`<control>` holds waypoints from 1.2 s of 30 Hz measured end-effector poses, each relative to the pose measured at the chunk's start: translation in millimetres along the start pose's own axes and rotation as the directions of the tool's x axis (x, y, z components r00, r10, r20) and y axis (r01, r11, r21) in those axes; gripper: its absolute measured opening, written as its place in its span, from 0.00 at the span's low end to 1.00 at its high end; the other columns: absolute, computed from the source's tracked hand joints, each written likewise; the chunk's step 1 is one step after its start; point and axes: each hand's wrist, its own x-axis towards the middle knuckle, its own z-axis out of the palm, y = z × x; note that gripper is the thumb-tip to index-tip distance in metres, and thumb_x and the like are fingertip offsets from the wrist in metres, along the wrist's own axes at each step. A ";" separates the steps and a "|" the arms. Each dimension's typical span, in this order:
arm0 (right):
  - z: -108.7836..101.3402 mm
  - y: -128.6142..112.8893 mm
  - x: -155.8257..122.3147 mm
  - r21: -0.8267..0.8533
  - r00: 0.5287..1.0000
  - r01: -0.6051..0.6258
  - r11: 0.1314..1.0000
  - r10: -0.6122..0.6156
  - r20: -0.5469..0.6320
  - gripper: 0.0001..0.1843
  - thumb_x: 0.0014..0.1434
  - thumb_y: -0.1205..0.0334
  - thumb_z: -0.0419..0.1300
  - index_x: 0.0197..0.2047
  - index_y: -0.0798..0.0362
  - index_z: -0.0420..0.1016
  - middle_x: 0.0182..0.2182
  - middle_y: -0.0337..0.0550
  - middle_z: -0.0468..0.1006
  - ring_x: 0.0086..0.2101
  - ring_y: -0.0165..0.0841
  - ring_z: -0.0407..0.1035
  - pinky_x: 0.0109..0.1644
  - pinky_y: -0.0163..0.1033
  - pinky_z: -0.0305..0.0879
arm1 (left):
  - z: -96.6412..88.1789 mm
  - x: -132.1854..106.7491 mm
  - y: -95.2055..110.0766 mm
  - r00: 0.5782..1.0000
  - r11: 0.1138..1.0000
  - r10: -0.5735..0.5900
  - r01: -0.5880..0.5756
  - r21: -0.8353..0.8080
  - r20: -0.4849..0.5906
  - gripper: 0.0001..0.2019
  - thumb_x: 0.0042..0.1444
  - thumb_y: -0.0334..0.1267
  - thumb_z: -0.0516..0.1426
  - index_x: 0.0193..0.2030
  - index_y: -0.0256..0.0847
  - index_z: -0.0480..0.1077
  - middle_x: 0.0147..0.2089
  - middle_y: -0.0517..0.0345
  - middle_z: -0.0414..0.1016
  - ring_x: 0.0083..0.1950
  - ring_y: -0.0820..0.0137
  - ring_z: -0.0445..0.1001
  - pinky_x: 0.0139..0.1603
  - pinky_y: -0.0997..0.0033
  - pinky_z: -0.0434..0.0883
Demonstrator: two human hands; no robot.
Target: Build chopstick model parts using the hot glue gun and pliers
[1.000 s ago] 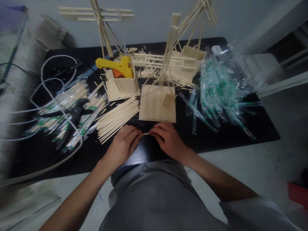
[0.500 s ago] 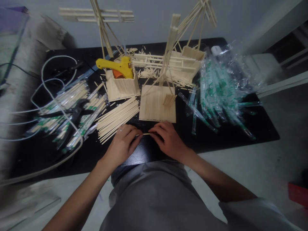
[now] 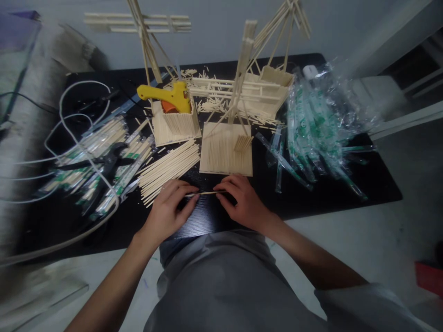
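Your left hand and right hand face each other, palms down, fingers curled and pinching a slender, pale wooden stick — it runs crosswise between them, over the glossy, grained black worktop — near a square, ribbed stick base.

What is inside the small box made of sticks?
A yellow glue gun sits partly in the box, with something orange under its body. The bottom is covered; what lies there cannot be seen.
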 end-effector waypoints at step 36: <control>-4.5 8.2 -3.1 0.519 0.818 -0.198 0.832 0.432 -0.381 0.04 0.68 0.60 0.64 0.44 0.49 0.79 0.39 0.42 0.82 0.40 0.36 0.77 0.47 0.42 0.75 | -51.2 -7.3 8.8 0.941 0.956 -0.258 0.282 -0.086 0.217 0.12 0.71 0.48 0.56 0.45 0.44 0.74 0.39 0.59 0.79 0.39 0.68 0.78 0.43 0.71 0.72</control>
